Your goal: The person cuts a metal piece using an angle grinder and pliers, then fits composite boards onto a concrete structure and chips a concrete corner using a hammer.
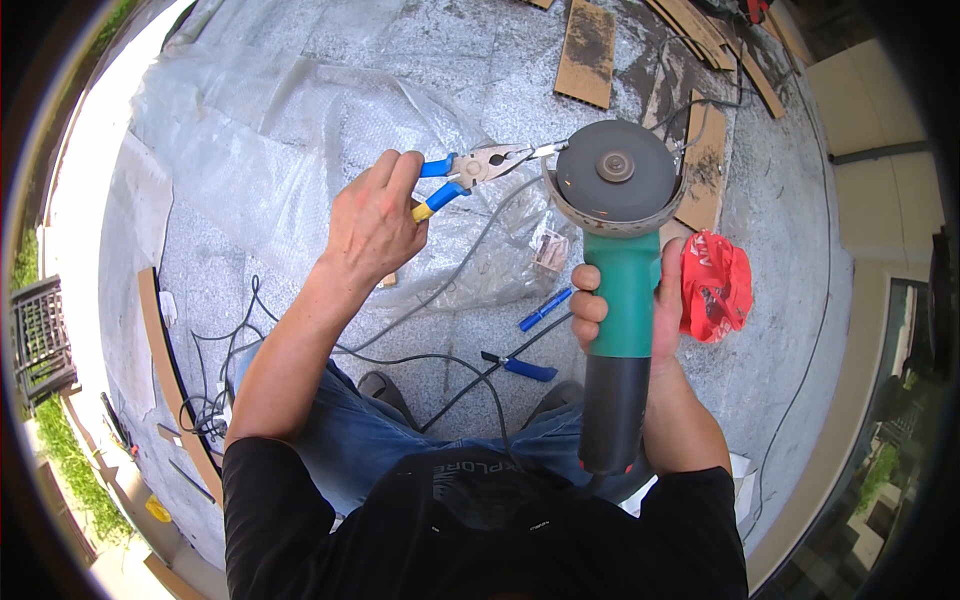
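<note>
My left hand [378, 215] is closed around the blue-and-yellow handles of a pair of pliers [486, 166]. In the pliers' jaws sits a small, shiny metal piece [549, 150], its end at the left edge of the grinder's disc. A green-and-black angle grinder [621, 300] is in my right hand [668, 310], whose fingers wrap its green body. The dark grinding disc [610, 195] faces up, with a curved metal guard along its near side. Small orange specks show on the disc; whether it spins I cannot tell.
Right of the grinder lies a crumpled red plastic bag [716, 287]. Clear plastic sheeting [300, 130] spreads over the floor at left. A blue marker [545, 310] and a blue-handled knife [528, 370] lie near my feet. Cables [430, 357] cross the floor. Brown boards [585, 55] lie ahead.
</note>
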Tool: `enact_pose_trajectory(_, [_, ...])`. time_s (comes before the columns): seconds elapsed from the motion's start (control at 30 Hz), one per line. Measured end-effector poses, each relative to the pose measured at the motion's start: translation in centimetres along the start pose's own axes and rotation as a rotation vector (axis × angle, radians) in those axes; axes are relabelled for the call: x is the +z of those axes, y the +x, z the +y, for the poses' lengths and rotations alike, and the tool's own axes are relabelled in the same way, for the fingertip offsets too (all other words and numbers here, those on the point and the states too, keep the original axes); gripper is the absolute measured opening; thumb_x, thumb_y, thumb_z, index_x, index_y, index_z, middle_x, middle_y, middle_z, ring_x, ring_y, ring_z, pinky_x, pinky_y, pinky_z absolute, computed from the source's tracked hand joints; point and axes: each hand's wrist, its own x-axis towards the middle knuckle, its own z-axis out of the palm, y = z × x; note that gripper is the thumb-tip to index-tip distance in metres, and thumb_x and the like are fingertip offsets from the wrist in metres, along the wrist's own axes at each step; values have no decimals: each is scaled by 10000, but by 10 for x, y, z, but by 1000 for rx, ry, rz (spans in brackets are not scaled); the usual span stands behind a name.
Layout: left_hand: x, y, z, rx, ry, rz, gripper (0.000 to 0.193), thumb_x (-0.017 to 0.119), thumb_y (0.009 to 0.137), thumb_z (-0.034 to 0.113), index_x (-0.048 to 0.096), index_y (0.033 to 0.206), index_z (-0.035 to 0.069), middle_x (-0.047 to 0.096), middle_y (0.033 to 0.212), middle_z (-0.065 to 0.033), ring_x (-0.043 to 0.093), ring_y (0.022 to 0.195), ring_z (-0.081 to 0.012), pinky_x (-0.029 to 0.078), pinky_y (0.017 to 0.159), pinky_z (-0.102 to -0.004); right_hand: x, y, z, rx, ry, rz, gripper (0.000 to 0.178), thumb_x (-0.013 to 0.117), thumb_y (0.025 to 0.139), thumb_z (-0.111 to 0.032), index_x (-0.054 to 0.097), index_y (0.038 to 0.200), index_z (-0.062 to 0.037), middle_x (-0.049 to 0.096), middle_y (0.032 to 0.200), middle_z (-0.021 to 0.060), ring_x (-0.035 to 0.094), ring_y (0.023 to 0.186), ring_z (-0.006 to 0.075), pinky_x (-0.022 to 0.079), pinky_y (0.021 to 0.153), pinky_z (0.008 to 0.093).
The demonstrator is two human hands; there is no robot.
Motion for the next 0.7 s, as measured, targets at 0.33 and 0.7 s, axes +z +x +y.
enact_pose_trajectory(0.33, [2, 1, 0, -2, 12, 2, 442, 736, 726, -6, 555, 1128, 34, 564, 918, -130, 652, 790, -337, 545, 663, -418, -2, 0, -1, 2, 63, -34, 918, 299, 956, -854, 562, 1340, -62, 642, 1113, 143, 601, 808, 243, 553, 708, 407])
enact_pose_trajectory(0.7, [-6, 3, -11, -7, 47, 56, 382, 721, 747, 31, 551, 1088, 65, 570, 898, -114, 655, 742, -338, 539, 633, -445, -6, -2, -20, -187, -302, 111, 913, 340, 943, -864, 538, 1352, -72, 598, 1053, 110, 570, 756, 202, 536, 672, 376])
